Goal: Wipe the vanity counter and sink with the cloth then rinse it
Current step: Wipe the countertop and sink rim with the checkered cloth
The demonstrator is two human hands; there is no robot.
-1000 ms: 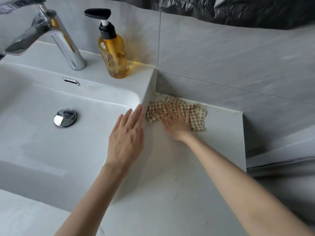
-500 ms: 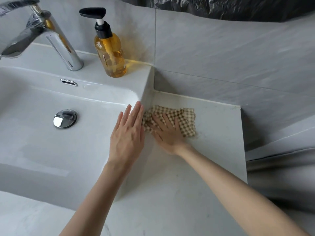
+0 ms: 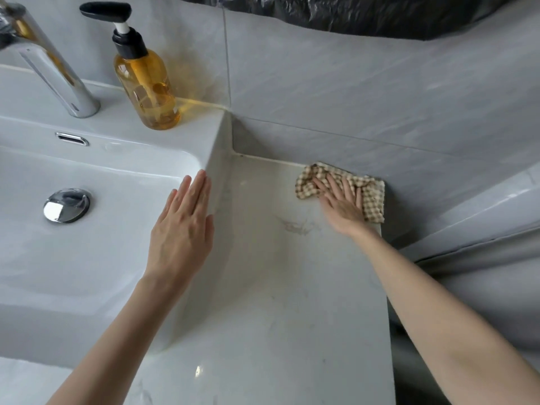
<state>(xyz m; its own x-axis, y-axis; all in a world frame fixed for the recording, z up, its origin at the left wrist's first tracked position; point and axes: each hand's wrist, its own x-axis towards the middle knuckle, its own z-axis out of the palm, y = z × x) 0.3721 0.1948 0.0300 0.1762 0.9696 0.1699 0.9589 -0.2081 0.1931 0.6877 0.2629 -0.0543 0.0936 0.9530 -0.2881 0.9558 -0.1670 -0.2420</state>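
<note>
A brown-and-cream checked cloth (image 3: 371, 197) lies crumpled at the back right corner of the white vanity counter (image 3: 286, 317), against the wall. My right hand (image 3: 339, 204) presses flat on it with straight, spread fingers. My left hand (image 3: 182, 229) rests flat with straight fingers on the right rim of the white sink (image 3: 73, 258), holding nothing. A faint brownish smear (image 3: 296, 226) marks the counter to the left of my right hand.
An amber soap pump bottle (image 3: 146, 80) and a chrome faucet (image 3: 55, 71) stand on the sink's back ledge. A chrome drain plug (image 3: 66, 205) sits in the basin. The counter ends at a right edge (image 3: 387, 317); grey tiled wall (image 3: 365, 92) runs behind.
My right hand slid the cloth from beside the sink wall to the counter's back right corner. The left hand stayed on the sink rim.
</note>
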